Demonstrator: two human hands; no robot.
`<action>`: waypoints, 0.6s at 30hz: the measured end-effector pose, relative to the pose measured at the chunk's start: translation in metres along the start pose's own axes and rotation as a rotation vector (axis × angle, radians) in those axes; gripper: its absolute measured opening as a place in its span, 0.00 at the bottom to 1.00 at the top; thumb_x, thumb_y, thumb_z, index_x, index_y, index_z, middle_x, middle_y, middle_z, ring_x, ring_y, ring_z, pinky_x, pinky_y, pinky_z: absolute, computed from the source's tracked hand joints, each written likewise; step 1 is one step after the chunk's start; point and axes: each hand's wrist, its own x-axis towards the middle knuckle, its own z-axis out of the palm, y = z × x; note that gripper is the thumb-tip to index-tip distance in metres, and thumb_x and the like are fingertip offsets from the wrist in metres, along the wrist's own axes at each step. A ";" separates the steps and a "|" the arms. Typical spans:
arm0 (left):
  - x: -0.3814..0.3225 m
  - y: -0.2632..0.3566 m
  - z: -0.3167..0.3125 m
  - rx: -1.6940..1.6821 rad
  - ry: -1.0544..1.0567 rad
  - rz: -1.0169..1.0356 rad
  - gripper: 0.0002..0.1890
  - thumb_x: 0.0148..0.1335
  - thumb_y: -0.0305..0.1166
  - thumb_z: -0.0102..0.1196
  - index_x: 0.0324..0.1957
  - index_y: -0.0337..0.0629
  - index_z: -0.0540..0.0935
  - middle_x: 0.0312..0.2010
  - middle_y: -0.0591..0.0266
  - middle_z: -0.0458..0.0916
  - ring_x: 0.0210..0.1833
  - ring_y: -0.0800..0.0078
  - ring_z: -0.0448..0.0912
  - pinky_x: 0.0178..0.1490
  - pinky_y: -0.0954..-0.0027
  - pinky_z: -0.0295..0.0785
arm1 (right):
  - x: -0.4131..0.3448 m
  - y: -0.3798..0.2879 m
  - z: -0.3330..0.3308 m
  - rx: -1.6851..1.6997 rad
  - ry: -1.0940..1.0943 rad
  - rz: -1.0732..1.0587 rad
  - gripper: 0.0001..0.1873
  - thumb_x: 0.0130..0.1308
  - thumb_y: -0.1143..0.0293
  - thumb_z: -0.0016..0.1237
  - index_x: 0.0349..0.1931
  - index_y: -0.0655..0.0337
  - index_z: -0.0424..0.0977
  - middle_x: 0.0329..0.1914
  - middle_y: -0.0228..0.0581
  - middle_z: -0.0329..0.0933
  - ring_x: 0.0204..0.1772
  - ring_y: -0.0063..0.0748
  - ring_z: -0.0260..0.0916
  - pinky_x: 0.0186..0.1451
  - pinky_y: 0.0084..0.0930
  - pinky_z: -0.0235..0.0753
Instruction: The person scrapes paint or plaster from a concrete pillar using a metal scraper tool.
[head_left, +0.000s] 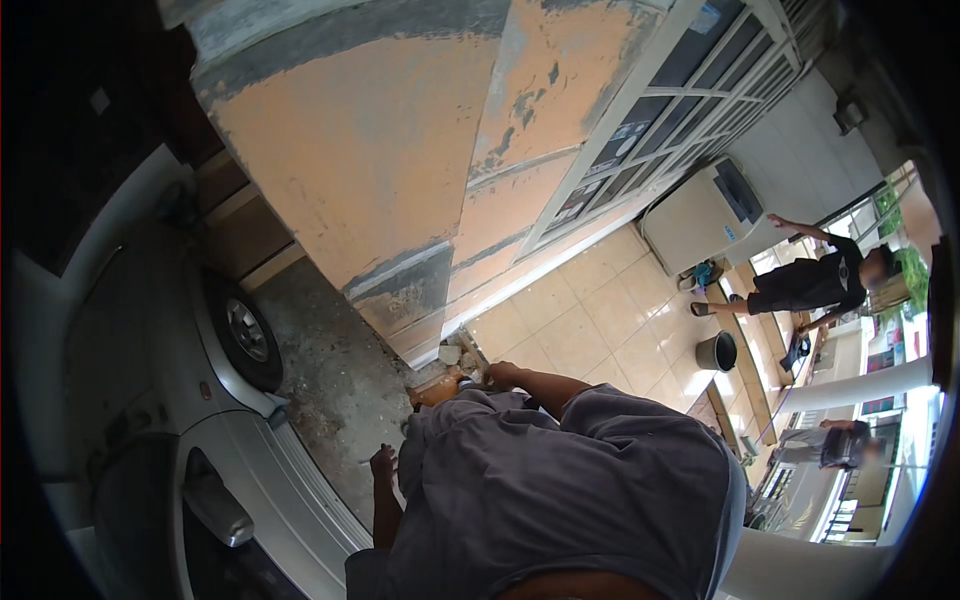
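My left hand (383, 460), its fingers curled, hangs beside the grey shirt (570, 487) above the rough concrete floor (334, 375). A small pale tip shows by its fingers; what it belongs to is unclear. At the edge of the tiled floor (592, 322), my right hand (504, 375) is bent inward with its fingers mostly hidden. Whether it grips something cannot be made out. Close to it lie broken masonry pieces (450, 355) and an orange-brown object (436, 391), partly covered by the shirt. The corner of a patched orange wall (360, 150) rises in front of me.
A silver car (247, 480) stands at the left. To the right are a dark bucket (716, 351), a cream appliance-like cabinet (701, 214) and tiled steps (750, 360). One person (810, 277) reaches towards the wall side; another person (840, 444) stands farther off. White-framed windows (660, 120) line the wall.
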 end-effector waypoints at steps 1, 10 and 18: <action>0.000 0.018 0.003 -0.004 -0.005 -0.014 0.31 0.75 0.57 0.44 0.66 0.44 0.76 0.61 0.56 0.81 0.63 0.53 0.78 0.63 0.41 0.68 | 0.000 0.008 0.007 0.020 0.016 0.007 0.23 0.51 0.64 0.62 0.51 0.44 0.85 0.52 0.43 0.85 0.57 0.49 0.81 0.59 0.39 0.79; 0.033 0.020 -0.006 1.143 -0.085 0.750 0.20 0.67 0.45 0.57 0.49 0.38 0.81 0.42 0.53 0.88 0.46 0.56 0.86 0.51 0.56 0.80 | 0.014 0.013 0.037 0.091 0.080 0.006 0.21 0.53 0.56 0.64 0.49 0.44 0.85 0.56 0.45 0.83 0.63 0.50 0.77 0.64 0.43 0.75; -0.038 0.050 -0.041 1.225 -0.108 0.576 0.19 0.67 0.49 0.52 0.46 0.46 0.84 0.43 0.51 0.88 0.47 0.52 0.86 0.53 0.55 0.79 | 0.019 0.029 0.041 0.084 0.059 0.011 0.20 0.54 0.56 0.64 0.49 0.42 0.86 0.55 0.43 0.84 0.60 0.50 0.79 0.64 0.43 0.75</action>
